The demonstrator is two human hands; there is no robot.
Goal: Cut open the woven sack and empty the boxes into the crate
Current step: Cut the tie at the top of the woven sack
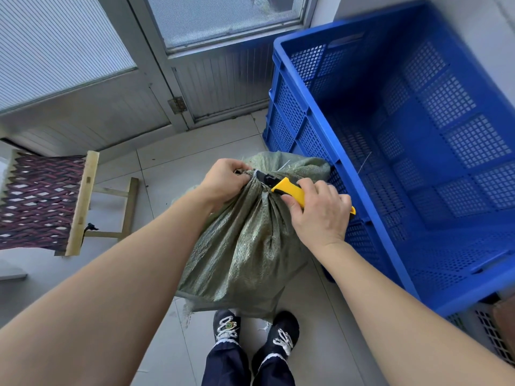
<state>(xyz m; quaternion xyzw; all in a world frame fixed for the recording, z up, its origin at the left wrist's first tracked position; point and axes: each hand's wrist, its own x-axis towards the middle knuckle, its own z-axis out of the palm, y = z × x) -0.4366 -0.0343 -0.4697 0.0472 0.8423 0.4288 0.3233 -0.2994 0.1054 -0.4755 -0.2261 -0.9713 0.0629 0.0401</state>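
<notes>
A green woven sack (245, 246) stands on the tiled floor in front of my feet, its top gathered and tied into a neck. My left hand (227, 181) pinches that gathered neck from the left. My right hand (317, 211) grips a yellow utility knife (289, 190), whose black blade end touches the neck just right of my left fingers. A large blue perforated crate (315, 129) stands right of the sack, touching it, and its inside looks bare. The boxes are hidden inside the sack.
A wooden stool with a woven dark red seat (41, 201) stands at the left. A grey door with a hinge (177, 104) and frosted glass panels closes off the far side. My two dark shoes (255, 330) stand just behind the sack.
</notes>
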